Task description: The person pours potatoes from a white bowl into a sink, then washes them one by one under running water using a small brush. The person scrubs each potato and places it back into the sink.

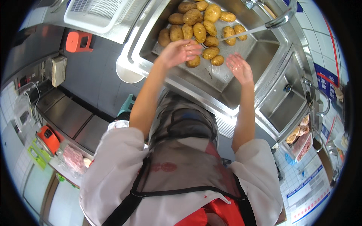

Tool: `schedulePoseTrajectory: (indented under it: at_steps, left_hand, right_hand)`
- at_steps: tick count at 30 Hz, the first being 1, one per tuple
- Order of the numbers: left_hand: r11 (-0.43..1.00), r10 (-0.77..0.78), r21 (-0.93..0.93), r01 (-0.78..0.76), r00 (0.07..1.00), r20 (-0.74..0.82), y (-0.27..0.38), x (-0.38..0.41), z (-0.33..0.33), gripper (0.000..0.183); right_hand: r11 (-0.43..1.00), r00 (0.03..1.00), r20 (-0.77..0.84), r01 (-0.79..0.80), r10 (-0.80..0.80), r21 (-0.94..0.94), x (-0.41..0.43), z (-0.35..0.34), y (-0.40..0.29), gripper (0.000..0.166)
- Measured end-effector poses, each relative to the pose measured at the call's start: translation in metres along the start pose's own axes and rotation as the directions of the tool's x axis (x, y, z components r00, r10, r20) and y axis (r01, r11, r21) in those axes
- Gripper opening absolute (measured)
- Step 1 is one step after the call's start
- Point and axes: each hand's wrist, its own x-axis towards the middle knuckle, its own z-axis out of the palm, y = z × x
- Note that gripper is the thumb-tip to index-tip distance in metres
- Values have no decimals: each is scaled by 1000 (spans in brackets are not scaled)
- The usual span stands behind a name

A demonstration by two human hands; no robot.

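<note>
Many wet potatoes (199,32) lie in a stainless steel sink basin (263,55), mostly bunched at its far left. My left hand (181,53) is over the near edge of the pile, fingers extended to the right, with a single potato (193,62) just below it. Nothing shows in its grasp, though whether it touches the potatoes is unclear. My right hand (240,69) hovers above the basin's right side, wet, fingers spread and empty. Between the hands lie two small potatoes (217,60). A stream of water (246,32) runs from the faucet (282,19) onto the pile.
A white plastic basket (93,14) sits on the steel counter at upper left. Right of the basin is a second, smaller sink (282,93) with its own faucet (318,94). An orange stool (77,41) and a white round container (128,72) stand left of the basin.
</note>
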Motion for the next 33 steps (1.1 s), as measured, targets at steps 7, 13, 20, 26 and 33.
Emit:
schedulePoseTrajectory:
  at_steps: [7,13,20,26,33]
  left_hand:
    - [-95,600,898,429,745,-292,-50,113,-95,27]
    - [-243,734,700,672,599,-321,6,145,-83,56]
    - [-542,555,400,739,672,-490,15,178,-110,106]
    - [-480,577,497,723,687,-443,19,171,-101,104]
    - [-251,465,741,623,749,-472,49,148,-98,106]
  right_hand:
    - [277,350,-861,-843,-369,-461,31,-202,124,20]
    - [382,600,-799,-731,-37,-566,4,-152,138,24]
    - [436,619,-781,-681,-87,-589,-33,-130,136,29]
    - [542,461,-872,-696,-164,-470,-43,-141,144,31]
    - [461,516,-834,-702,-195,-543,-23,-141,143,31]
